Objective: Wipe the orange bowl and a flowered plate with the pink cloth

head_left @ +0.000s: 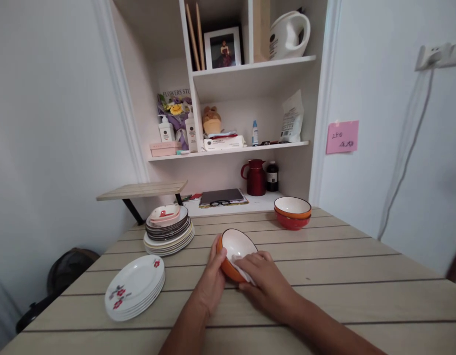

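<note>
An orange bowl [231, 270] with a white inside and a dark rim is tilted over the middle of the table. My left hand [212, 276] is closed on its left side, the thumb near the rim. In my right hand [266, 281] a white tissue or cloth [244, 270] is pressed against the bowl's inner wall near the lower right rim. The right fingertips partly cover the white piece, so its full shape is hidden.
Flowered white plates [137, 281] are stacked at left, behind them a taller pile of plates and small dishes [169, 236]. Two nested bowls [293, 213] stand at back right. Beyond the wooden table [331, 305] are shelves with a red jug [256, 178] and a laptop [221, 196].
</note>
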Tool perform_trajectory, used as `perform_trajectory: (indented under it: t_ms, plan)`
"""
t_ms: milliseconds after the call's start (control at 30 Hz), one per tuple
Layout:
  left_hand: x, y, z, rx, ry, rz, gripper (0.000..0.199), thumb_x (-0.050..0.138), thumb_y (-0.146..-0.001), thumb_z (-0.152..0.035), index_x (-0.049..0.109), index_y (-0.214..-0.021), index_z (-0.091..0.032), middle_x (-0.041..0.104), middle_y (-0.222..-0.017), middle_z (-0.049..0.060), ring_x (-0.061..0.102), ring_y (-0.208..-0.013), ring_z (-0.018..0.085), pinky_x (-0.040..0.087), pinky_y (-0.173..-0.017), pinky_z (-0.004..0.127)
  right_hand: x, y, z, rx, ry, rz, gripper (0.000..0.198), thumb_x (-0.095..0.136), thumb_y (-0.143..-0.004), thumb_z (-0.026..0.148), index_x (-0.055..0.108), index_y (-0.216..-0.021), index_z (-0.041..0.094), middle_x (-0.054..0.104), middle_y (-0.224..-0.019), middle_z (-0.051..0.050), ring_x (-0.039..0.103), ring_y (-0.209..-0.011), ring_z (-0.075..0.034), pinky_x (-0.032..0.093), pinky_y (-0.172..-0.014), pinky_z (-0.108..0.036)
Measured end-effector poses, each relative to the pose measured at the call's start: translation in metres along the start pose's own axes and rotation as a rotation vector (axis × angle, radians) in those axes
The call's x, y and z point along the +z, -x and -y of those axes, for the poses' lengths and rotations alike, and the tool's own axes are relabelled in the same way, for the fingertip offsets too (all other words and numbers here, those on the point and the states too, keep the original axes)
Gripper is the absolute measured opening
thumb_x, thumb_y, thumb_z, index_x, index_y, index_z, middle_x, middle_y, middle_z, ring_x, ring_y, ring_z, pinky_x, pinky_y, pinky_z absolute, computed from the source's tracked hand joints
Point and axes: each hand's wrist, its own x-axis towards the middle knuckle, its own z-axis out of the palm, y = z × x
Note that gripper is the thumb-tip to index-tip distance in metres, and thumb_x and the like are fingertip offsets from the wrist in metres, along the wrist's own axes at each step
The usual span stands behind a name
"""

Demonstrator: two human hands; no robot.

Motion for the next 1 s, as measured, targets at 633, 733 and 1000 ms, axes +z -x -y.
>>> perform_trajectory:
  t_ms: [633,733,1000]
  plan:
    - [0.005,0.002,0.001,0.033,0.021,-0.023,0.064,0.078,-0.073,-0.034,0.065,-0.135,-0.024,0.072,-0.135,0.008,0.062,-0.129,0.034,0.046,-0.11,0.043,-0.012,-0.002,-0.01,-0.14,0.156,0.06,0.056,0.069,-0.084,0.009,0.059,-0.133,0.033,0.075,-0.114,-0.005,0.064,-0.108,-0.029,0.026,-0.113,-0.062]
    - [0.003,0.0,0.0,0.023,0.07,-0.042,0.066,0.078,-0.069,-0.032,0.067,-0.133,-0.025,0.072,-0.133,0.008,0.064,-0.124,0.034,0.048,-0.107,0.043,-0.012,-0.001,-0.019,-0.13,0.212,0.036,0.065,0.061,-0.074,-0.003,0.063,-0.127,0.034,0.076,-0.11,-0.003,0.064,-0.108,-0.028,0.02,-0.115,-0.066]
    - [-0.004,-0.004,0.001,-0.084,0.145,0.005,0.069,0.079,-0.077,-0.049,0.066,-0.139,-0.019,0.075,-0.129,0.014,0.065,-0.123,0.039,0.046,-0.109,0.051,-0.014,0.001,-0.007,-0.169,0.184,0.037,0.065,0.053,-0.077,-0.003,0.062,-0.13,0.033,0.075,-0.105,-0.004,0.064,-0.1,-0.026,0.029,-0.109,-0.058]
